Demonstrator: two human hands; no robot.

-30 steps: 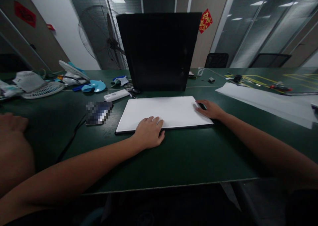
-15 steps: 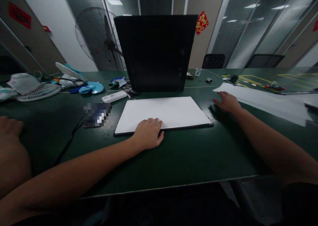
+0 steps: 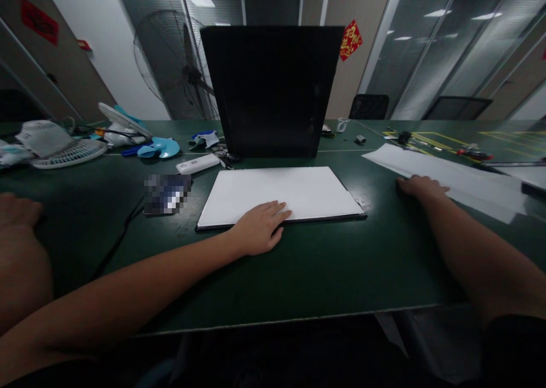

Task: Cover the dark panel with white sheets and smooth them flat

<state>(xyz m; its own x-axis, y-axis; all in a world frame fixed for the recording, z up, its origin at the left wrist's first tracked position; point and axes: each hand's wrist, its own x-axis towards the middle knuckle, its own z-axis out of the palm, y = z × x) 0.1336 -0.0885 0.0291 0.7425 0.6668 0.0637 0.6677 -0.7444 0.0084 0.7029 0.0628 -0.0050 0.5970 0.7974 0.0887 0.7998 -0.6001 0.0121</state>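
Note:
My left hand (image 3: 264,227) lies flat over the front edge of a white rectangular panel (image 3: 260,188) with a thin black border. Its fingers are stretched out and rest on the panel's white surface. Farther right, my right hand (image 3: 423,188) is low over the green table at the near edge of a large white sheet (image 3: 443,174). Its thumb points left and its fingers are apart; nothing shows in its grasp. Behind the panel stands an upright black screen (image 3: 273,92).
At the left edge another person's hand (image 3: 19,210) rests on the table (image 3: 298,280). A blurred-out device (image 3: 166,194), a white elongated case (image 3: 198,164), blue fan blades (image 3: 160,148) and a white fan grille (image 3: 70,155) lie left. Red-handled tools (image 3: 474,153) lie far right.
My right hand has moved right and a little nearer, away from the sheet's left corner. The sheet has shifted slightly left. My left fingers have slid a little right on the panel.

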